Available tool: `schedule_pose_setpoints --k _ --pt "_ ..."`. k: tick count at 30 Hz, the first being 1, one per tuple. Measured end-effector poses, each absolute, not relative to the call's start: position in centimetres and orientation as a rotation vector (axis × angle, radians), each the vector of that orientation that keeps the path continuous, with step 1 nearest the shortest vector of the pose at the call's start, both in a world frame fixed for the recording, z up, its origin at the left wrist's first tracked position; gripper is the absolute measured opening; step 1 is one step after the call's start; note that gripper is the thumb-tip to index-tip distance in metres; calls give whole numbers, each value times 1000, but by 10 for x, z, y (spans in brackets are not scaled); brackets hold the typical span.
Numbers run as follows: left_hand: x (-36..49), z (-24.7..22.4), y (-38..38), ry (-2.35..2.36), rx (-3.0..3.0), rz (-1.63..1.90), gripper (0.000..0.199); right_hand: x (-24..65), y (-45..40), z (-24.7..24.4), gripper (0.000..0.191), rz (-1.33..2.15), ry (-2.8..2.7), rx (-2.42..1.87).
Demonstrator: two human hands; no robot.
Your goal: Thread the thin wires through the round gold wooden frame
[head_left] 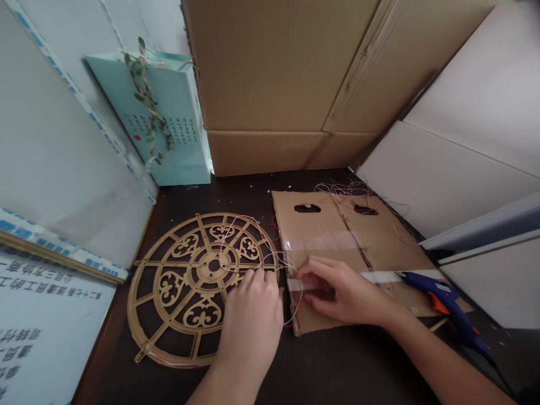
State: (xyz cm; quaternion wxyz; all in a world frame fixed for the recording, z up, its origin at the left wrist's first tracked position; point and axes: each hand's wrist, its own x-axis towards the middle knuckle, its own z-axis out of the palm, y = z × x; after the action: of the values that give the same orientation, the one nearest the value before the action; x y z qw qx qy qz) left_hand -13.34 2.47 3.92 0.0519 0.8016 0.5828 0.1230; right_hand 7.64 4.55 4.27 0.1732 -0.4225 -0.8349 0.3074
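A round openwork disc (213, 270) of brown board with scroll patterns lies flat on the dark table. My left hand (255, 304) is closed over its right edge. Its fingers curl downward, their tips hidden, so what they grip does not show. A thin red and white wire (222, 247) loops across the disc and passes by those fingers. To the right, my right hand (340, 289) is at the near left part of a flat cardboard piece (324, 225). Its thumb and forefinger are apart, with a strand of wire close to the fingertips.
A blue hot glue gun (449, 304) lies on the cardboard's right side. Tangled wires (346, 190) spread over its far edge. Behind stand a large cardboard sheet (278, 73) and a turquoise paper bag (177, 152) with a leafy cord. White panels (459, 169) close in the right side.
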Motion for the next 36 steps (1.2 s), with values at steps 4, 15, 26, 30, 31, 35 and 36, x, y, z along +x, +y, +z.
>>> schedule_pose_setpoints --k 4,15,26,30,31,35,36 --pt "-129 40 22 1817 2418 396 15 77 50 39 10 816 -2416 -1064" --pt "-128 44 11 1730 2298 784 12 76 47 49 23 508 -2229 -818" --pt "-129 58 2 1587 2189 760 41 81 46 55 34 596 -2301 -896" --pt "-127 55 2 1601 2256 750 35 78 45 51 27 600 -2237 -934" --pt "-125 52 2 1627 2276 731 27 78 44 50 24 598 -2217 -961" --pt "-121 44 1 1622 2375 655 13 78 36 47 12 638 -2160 -1106" --pt "-121 43 0 1606 2393 641 13 78 34 47 11 622 -2171 -1111"
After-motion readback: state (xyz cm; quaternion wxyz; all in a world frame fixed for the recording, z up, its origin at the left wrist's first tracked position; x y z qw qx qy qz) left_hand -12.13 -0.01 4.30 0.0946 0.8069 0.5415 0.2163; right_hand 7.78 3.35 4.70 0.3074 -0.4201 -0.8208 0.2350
